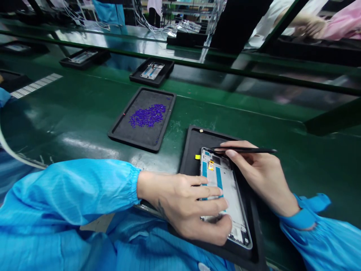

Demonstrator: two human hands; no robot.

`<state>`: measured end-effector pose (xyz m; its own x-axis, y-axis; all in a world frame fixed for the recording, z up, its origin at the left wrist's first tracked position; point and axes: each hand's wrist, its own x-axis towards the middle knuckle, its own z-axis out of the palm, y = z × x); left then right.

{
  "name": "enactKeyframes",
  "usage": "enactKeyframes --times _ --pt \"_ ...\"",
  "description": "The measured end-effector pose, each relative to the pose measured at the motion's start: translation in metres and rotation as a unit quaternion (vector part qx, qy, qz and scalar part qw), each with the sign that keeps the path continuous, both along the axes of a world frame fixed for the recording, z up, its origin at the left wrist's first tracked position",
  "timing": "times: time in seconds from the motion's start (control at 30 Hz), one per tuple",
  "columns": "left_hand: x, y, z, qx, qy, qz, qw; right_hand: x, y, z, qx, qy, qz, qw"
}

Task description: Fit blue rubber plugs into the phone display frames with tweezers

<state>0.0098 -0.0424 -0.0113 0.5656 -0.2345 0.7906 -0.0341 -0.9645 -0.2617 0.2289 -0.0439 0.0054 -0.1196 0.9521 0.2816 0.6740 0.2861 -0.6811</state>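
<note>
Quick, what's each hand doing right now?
Left hand: open, fingers spread and resting on the silver phone frame.
Right hand: closed, holding black tweezers at the frame's far end.

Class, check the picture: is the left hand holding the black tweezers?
No, the right hand holds the black tweezers, while the left hand rests on the metal frame.
</note>
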Motion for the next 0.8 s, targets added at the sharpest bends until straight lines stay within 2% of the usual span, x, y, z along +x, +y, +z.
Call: enactKeyframes --times 0.6,0.7,0.8 --pt "0.0019 -0.0002 0.0019 -0.013 -0.003 -0.009 1.000 0.0023 0.0006 0.0019 0.000 0.022 -0.005 1.000" --pt "0.0001 0.0000 0.0001 -0.017 0.023 -0.022 0.999 0.0023 0.0006 0.0018 -0.012 0.070 -0.002 0.997" --pt "-0.0046 -0.0019 -0.0009 -0.037 0.097 -0.021 0.994 0.0032 0.0008 -0.0005 -0.001 0.087 0.005 0.996"
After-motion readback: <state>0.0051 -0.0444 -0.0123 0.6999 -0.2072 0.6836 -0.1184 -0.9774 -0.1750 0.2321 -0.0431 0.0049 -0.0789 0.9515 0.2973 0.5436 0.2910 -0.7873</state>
